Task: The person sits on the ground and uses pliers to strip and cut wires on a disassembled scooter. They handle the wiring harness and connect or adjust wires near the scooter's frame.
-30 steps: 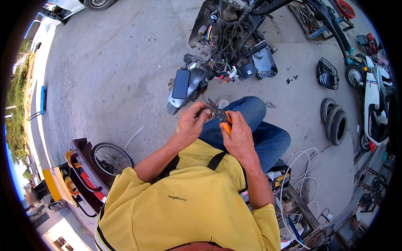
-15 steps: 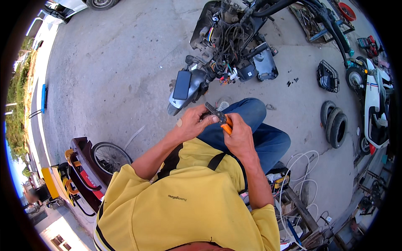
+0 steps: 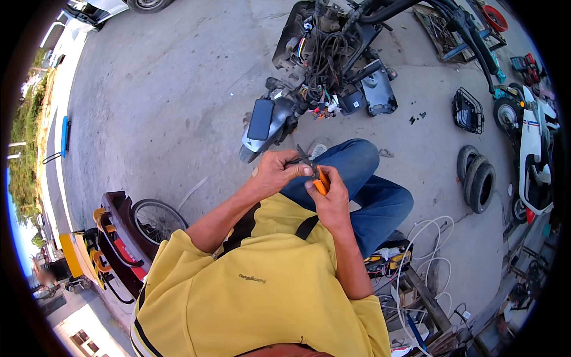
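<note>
Orange-handled pliers are held in front of my lap, their dark jaws tilted up and to the left. My right hand is wrapped round the handles. With thumb and fingers pressed together, my left hand is closed beside the jaws; whatever it pinches is too small or hidden to make out. Just beyond my hands stands a partly stripped scooter, its bundled wires exposed. A dark phone lies on the scooter's silver fender.
Three tyres and a black wire basket sit on the concrete to the right. A white scooter stands farther right. Coiled pale hose lies beside a toolbox near my right elbow. On the left is a spoked wheel.
My right hand has shifted slightly left and down, its grip on the pliers moved in closer to my left hand. The pliers' jaws have turned to point more upright.
</note>
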Demonstrator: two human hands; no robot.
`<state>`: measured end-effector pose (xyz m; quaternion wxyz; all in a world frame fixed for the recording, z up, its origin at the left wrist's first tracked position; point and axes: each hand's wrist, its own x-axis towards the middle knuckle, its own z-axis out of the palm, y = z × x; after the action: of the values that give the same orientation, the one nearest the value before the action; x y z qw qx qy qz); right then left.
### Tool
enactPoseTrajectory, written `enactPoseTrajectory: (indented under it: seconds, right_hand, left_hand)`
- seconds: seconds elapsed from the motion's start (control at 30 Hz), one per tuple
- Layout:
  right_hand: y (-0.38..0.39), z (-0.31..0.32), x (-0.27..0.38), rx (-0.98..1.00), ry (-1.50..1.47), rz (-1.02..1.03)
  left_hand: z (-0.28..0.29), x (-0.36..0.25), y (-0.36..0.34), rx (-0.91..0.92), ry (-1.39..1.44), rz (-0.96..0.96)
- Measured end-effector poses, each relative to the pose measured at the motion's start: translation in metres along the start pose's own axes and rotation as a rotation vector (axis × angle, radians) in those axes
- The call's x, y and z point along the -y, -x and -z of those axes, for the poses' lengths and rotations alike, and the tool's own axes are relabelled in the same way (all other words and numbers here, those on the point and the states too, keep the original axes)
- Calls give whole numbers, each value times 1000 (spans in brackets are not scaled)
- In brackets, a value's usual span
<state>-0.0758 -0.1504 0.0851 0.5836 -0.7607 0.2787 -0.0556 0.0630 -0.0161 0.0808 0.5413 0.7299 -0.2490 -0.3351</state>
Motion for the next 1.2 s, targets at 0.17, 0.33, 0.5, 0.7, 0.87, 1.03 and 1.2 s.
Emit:
enactPoseTrajectory:
  seconds: [0.17,0.33,0.5,0.7,0.87,1.03,1.2]
  right_hand:
    - [-4,12,-11,247,-418,-183]
    - [3,14,3,115,-86,-85]
    - [13,4,7,-26,38,20]
    - [18,-1,9,-132,124,151]
    - [8,35,9,-478,-106,142]
    - [-3,51,-7,-198,-301,64]
    - [-9,16,-4,-91,-583,70]
  left_hand:
    - [4,-3,1,47,-149,46]
    - [1,-11,4,8,-333,-9]
    - [-2,-2,6,-37,-314,-111]
    - [-4,-6,8,-66,-215,-115]
    - [7,11,21,-142,-235,73]
    - [1,8,24,-119,-15,34]
    - [-7,-6,25,-32,16,39]
